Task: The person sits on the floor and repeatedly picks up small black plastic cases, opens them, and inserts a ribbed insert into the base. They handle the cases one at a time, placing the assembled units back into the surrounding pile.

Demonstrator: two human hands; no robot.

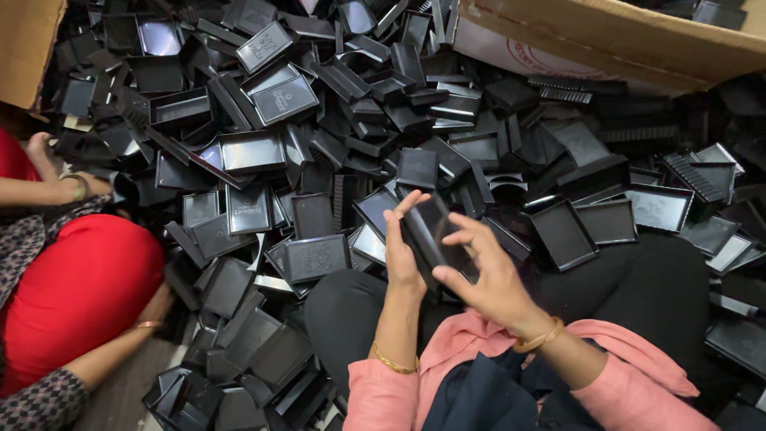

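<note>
Black plastic is filling nearly the whole view. One black tray [435, 231] is sitting just below centre, over the person's lap, and both hands are working on it. The left hand [401, 255] is gripping its left edge, thumb up along the side and fingers curled behind. The right hand [487, 275] is closing over its lower right part, fingers spread and bent across the face. The tray is tilting upright, its hollow side turned toward the camera.

Around it, from 9 o'clock through 12 to 3, a loose pile [319, 128] of the same trays is lying every way up, some nested, some on edge. At 5 o'clock a pink sleeve [638, 375] is covering the right forearm. At 1 o'clock a cardboard box [622, 36] is leaning in; another carton's corner [28, 40] is showing at 10 o'clock. At 8 o'clock a second person in red [80, 295] is sitting beside the heap.

Judging by the heap, very little looks finished: no tidy, sorted group is showing, and nearly everything is lying unhandled.
</note>
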